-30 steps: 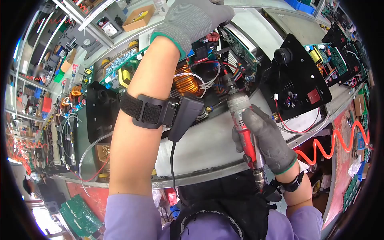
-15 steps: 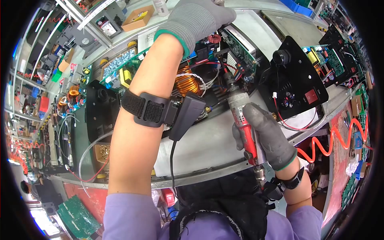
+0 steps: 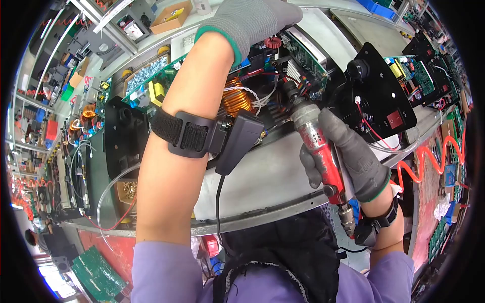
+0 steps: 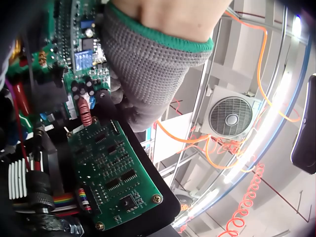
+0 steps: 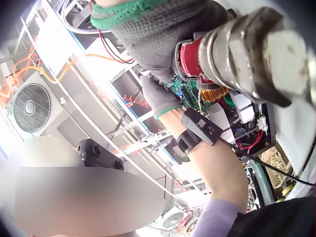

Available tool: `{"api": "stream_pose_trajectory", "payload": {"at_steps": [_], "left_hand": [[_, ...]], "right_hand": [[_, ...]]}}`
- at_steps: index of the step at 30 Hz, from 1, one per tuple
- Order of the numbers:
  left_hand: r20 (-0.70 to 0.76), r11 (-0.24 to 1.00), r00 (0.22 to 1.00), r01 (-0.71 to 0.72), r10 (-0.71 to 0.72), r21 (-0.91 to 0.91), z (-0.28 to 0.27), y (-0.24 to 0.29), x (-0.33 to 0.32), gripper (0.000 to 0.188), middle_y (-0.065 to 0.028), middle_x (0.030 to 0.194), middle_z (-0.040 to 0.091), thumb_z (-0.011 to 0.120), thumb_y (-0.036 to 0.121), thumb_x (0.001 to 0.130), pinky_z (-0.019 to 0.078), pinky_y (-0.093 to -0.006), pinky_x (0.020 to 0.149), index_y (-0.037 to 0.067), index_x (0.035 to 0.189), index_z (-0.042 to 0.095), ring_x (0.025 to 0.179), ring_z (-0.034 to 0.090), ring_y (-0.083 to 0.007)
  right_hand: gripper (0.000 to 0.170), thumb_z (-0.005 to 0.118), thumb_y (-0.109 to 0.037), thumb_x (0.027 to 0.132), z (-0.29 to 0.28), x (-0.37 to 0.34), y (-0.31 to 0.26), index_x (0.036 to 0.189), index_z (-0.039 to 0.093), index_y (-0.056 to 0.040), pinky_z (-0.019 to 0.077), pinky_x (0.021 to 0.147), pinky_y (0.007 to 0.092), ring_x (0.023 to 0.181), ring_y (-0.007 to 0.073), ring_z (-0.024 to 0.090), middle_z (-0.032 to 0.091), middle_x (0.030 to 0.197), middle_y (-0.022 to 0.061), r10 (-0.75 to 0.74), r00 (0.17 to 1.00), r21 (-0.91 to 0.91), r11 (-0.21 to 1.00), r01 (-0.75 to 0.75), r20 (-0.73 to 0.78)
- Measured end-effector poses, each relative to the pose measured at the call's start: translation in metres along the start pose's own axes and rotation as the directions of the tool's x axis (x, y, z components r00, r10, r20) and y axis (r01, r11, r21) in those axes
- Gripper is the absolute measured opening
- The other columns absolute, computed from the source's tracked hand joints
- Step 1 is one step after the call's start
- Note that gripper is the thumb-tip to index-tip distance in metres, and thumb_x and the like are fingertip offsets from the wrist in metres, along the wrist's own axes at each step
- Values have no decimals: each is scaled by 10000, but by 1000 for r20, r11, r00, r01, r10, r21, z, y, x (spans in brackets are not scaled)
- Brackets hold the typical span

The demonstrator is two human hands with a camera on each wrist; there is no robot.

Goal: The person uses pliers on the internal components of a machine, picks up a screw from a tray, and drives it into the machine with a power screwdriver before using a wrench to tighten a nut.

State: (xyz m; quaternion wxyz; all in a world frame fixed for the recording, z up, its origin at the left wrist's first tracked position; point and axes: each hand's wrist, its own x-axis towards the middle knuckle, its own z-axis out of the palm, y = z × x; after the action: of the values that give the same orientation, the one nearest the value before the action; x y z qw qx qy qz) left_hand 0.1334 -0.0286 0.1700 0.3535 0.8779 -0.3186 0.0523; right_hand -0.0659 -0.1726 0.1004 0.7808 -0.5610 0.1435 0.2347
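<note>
My gloved right hand [image 3: 361, 169] grips a red and silver air screwdriver [image 3: 326, 164]. Its front end points into an opened electronic unit, beside the copper coil [image 3: 236, 102] and the loose wires; the bit's tip is hidden among the parts. Close up in the right wrist view is the driver's metal air fitting [image 5: 229, 52]. My gloved left hand [image 3: 252, 25] reaches across to the unit's far side. In the left wrist view it holds the edge of a black panel [image 4: 169, 207], beside a green circuit board [image 4: 116, 173]; its fingers are partly hidden there.
A black end panel [image 3: 376, 96] with a red power switch [image 3: 395, 120] stands at the right. Another dark panel [image 3: 121, 131] is at left. A box of screws [image 3: 146, 76] sits behind, and a coiled orange air hose [image 3: 419, 169] hangs at right.
My right hand and the screwdriver have shifted right, with the driver's rear end swung outward. A white connector by the right panel has moved up. My left hand has edged slightly right.
</note>
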Motion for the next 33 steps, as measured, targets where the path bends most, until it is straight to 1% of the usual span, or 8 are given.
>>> {"api": "stream_pose_trajectory", "payload": {"at_steps": [3,6,15,19,23,25,29,33], "left_hand": [[47,978,979,200,-198,-64,0,16,-1,433,-255,858,677,627,320,781,508,-403,757,-64,979,657,826,668,-346],[16,1000,1000,15,-15,22,-2,2,-1,442,-259,859,678,627,337,781,511,-406,772,-58,977,661,833,667,-359],[25,986,998,60,-57,-155,-4,11,-14,391,-252,909,689,605,279,812,512,-392,786,-56,1003,670,866,670,-338],[-81,999,996,31,-30,14,0,-23,-2,351,-212,859,688,593,225,844,508,-366,758,-55,1042,667,869,662,-271],[-167,822,975,23,-144,-569,-9,-18,-24,394,-231,887,667,585,273,936,499,-322,737,-30,1182,640,845,646,-253],[-380,864,924,-166,-31,-475,-6,-3,-64,373,-117,1020,679,533,191,942,515,-262,755,-47,1217,612,804,634,-161],[18,615,973,159,-229,-773,23,30,-149,314,-147,1015,660,516,99,960,544,-280,723,-49,1231,578,787,643,-159],[268,333,851,440,-452,-834,66,15,-172,318,-98,912,656,562,246,1006,463,-204,515,-29,1163,591,649,591,-93]], "right_hand": [[571,516,-624,941,-2,3,0,1089,545,-73,492,481,287,529,170,591,591,683,76,4,1000,-30,1000,-4,11],[550,527,-631,934,-4,8,2,1024,545,-89,467,429,261,493,137,572,570,637,40,4,1000,-72,997,-3,15],[502,587,-548,932,-3,3,-7,1057,505,-69,473,419,273,502,145,579,578,676,54,-11,1000,-112,994,12,8],[510,592,-530,935,-9,7,0,1062,499,-44,474,420,274,512,146,583,582,697,62,-50,999,-148,988,50,8],[488,606,-478,940,-8,-1,4,1105,492,-33,486,507,277,580,128,574,585,782,64,-86,996,-118,989,84,-6],[497,624,-447,930,-10,-14,10,1160,482,-30,483,540,277,605,124,564,577,808,59,-90,996,-166,982,84,-27],[566,667,-325,890,-25,-42,46,1316,435,-34,472,588,272,648,116,547,560,840,48,-300,954,-209,934,289,-22],[611,663,-269,862,-23,-70,48,1361,407,-27,471,591,261,668,111,549,565,869,47,-115,991,-106,987,121,63]]}}
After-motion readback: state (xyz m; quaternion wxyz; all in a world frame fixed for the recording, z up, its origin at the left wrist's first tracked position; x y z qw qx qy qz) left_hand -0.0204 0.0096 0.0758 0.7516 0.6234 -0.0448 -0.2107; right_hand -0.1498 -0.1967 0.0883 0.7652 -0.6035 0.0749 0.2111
